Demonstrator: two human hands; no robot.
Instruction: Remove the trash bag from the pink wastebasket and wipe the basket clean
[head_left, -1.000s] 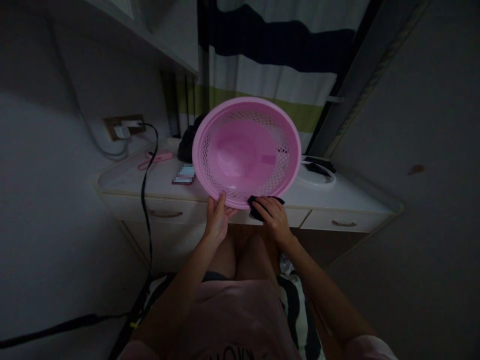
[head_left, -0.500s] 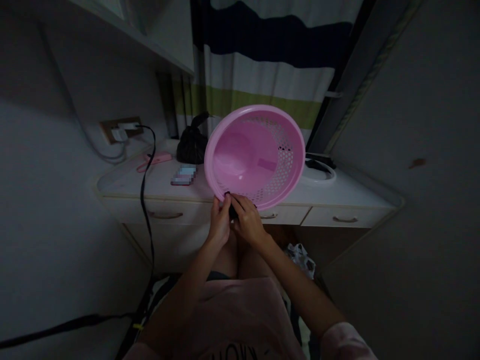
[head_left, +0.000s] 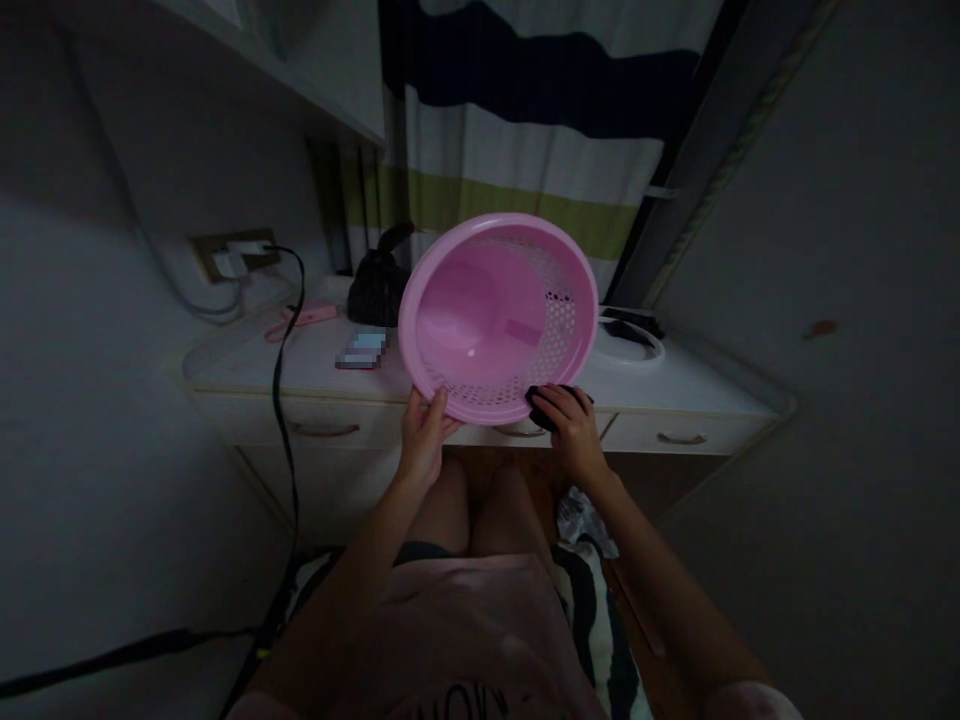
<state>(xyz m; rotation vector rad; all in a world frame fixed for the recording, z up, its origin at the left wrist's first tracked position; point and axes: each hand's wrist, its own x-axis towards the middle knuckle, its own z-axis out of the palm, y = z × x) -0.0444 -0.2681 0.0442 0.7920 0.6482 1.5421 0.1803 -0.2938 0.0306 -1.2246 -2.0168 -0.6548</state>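
Note:
A pink plastic basket (head_left: pixel 480 320) with perforated sides is tilted so that its opening faces me, above the front of the white desk. My left hand (head_left: pixel 424 435) is closed on its lower left rim, thumb on the inside edge. In my right hand (head_left: pixel 574 430) is a bunched black cloth (head_left: pixel 541 408), its fingers wrapped over it, against the basket's lower right rim. The cloth's full shape is hidden under the fingers.
On the white desk (head_left: pixel 675 385) are a black plastic bag (head_left: pixel 377 290), a blurred-out phone-like item (head_left: pixel 363 350), a pink strapped item (head_left: pixel 311 315) and a white ring-shaped object (head_left: pixel 637 350). A black cable (head_left: pixel 279 400) hangs at left from the wall socket (head_left: pixel 202 260).
My right hand has moved right along the basket's rim with the black cloth, away from my left hand. My left hand stays on the lower left rim.

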